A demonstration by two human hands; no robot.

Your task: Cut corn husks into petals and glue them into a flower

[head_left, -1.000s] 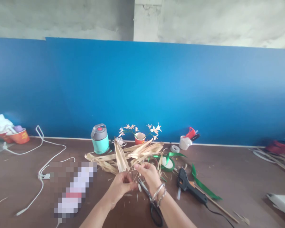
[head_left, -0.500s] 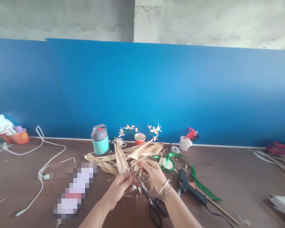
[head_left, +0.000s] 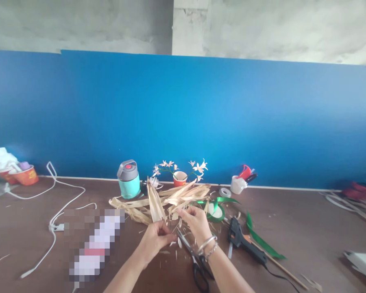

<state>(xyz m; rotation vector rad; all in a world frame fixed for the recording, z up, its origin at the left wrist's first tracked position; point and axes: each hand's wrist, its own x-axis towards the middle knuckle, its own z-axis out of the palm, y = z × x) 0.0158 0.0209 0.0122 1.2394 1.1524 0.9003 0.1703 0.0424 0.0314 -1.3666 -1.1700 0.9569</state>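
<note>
My left hand (head_left: 155,241) is closed, its thumb and finger pinched together low over small pale scraps (head_left: 179,243). Higher and to its right, my right hand (head_left: 197,223) is also pinched, beside the pile of dried husks (head_left: 187,194). Whatever either pinch holds is too small to make out. A single upright-looking husk (head_left: 156,203) lies just beyond my left fingers. Black-handled scissors (head_left: 198,270) rest on the table under my right wrist, blades pointing toward the space between my hands.
A glue gun (head_left: 244,240), green ribbon (head_left: 262,240) and a thin stick (head_left: 285,266) lie right. Behind stand a turquoise flask (head_left: 129,188), a paper cup (head_left: 179,179) with pale flowers (head_left: 200,167), a tape roll (head_left: 225,192) and a white cup (head_left: 238,185). White cables (head_left: 67,203) run left.
My left hand has turned slightly, with its thumb now stretched further right. My right forearm has shifted a little left, while its fingers stay near the husks.
</note>
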